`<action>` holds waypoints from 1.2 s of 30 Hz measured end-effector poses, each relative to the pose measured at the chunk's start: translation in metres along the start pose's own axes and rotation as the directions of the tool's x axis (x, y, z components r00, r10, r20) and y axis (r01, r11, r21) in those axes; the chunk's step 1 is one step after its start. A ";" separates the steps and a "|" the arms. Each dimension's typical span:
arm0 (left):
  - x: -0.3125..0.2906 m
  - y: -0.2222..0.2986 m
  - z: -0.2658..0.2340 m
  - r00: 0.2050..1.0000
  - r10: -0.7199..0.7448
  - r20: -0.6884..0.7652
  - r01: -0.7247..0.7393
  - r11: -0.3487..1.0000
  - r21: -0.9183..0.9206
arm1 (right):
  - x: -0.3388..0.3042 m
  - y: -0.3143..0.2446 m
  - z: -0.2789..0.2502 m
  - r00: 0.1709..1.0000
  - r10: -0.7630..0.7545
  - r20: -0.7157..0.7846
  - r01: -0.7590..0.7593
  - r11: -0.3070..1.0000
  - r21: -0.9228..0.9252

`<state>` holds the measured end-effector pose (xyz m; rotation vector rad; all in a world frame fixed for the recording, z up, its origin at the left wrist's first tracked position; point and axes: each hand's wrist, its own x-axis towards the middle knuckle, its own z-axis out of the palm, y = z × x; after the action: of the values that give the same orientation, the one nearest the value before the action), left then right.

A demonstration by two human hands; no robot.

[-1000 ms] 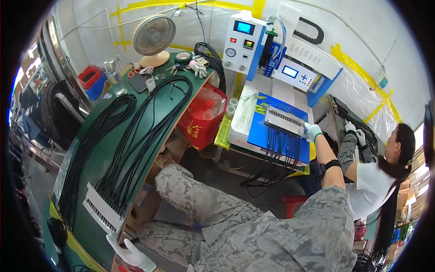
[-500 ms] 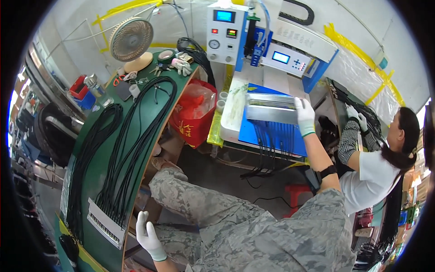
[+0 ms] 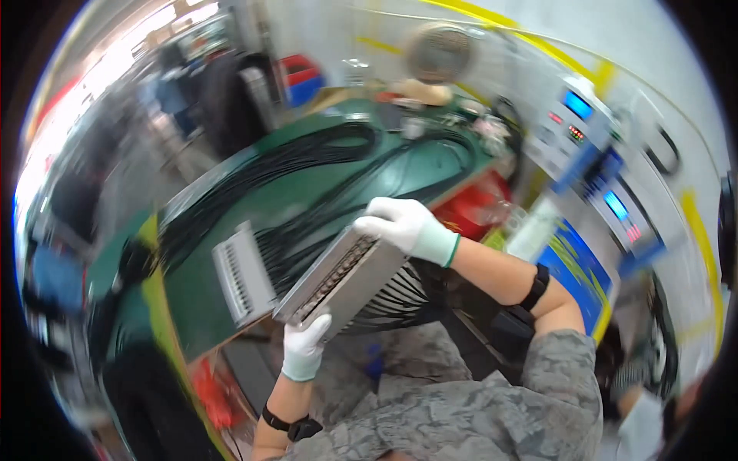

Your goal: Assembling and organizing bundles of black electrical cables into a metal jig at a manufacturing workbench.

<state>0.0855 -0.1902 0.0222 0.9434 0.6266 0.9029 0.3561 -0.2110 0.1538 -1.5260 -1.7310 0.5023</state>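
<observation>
A long grey metal bar-shaped fixture (image 3: 338, 280) is held tilted in the air in front of me, with a row of small round ends along its slot. My right hand (image 3: 407, 227), in a white glove, is closed around its upper end. At the lower end my left hand (image 3: 304, 349), also gloved, grips it. Several black cables (image 3: 396, 296) hang from the fixture's side over my lap. Nearby on the green table (image 3: 192, 315) lies a similar light grey fixture (image 3: 244, 275), with black cables (image 3: 307, 207) running from it.
Looped black cable bundles (image 3: 261, 169) cover the table's far part. A fan (image 3: 440, 54) and small items stand at the back. To the right are a bench machine (image 3: 607, 200), its blue plate (image 3: 573, 269) and a red bag (image 3: 480, 203). A blurred person (image 3: 642, 426) is at lower right.
The fixture has come off the machine's blue plate and moved left toward the green table. My left hand, empty before, now grips its lower end. The view has turned left.
</observation>
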 end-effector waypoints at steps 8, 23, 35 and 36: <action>-0.021 0.036 -0.058 0.962 -0.079 -0.261 0.035 0.985 -0.168 | 0.183 0.040 0.191 0.909 -0.272 0.314 0.352 0.907 -0.232; -0.007 0.024 -0.111 0.987 0.080 -0.138 -0.057 0.985 0.161 | 0.201 -0.054 0.142 0.811 -0.185 0.555 0.420 0.844 -0.334; 0.055 0.060 -0.104 0.970 0.223 0.099 -0.236 0.961 0.145 | 0.003 -0.127 -0.196 0.470 -0.227 -0.853 0.095 0.974 -0.207; 0.065 0.061 -0.108 0.971 0.219 0.091 -0.232 0.959 0.161 | 0.002 -0.107 -0.251 0.368 -0.173 -0.914 -0.066 0.975 -0.211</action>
<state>0.0097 -0.0718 0.0214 1.2151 0.5471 1.0239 0.4737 -0.2788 0.3908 -1.4147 -0.8753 -0.5916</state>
